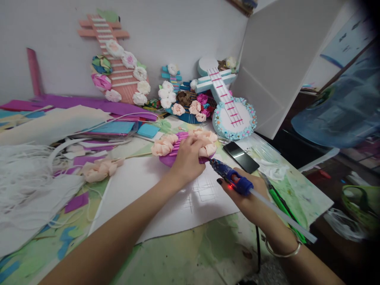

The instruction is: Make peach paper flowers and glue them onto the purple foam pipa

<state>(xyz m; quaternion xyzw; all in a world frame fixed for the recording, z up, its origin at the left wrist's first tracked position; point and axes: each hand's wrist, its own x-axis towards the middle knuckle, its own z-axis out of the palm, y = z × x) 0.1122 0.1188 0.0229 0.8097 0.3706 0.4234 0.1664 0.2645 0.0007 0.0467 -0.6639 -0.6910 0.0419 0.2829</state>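
Observation:
My left hand (189, 159) is closed over a small purple craft piece (166, 159) that carries pink-purple sticks (179, 142). Peach paper flowers (163, 145) sit on both sides of it, and my fingers rest at the right-hand flower (208, 142). In my right hand (247, 198) is a blue hot glue gun (227, 172) with a lit red light and a long clear glue stick (282, 214) out of its back. Its nozzle is close to the craft's right edge, by my left fingers; whether it touches is unclear. A white sheet (142, 198) lies underneath.
A black phone (241, 157) and a green cutter (282, 206) lie to the right. Decorated guitar-shaped crafts, one pink (124, 75) and one white and blue (234, 116), lean at the back. White cord (26, 178) and a loose peach flower (99, 169) lie left.

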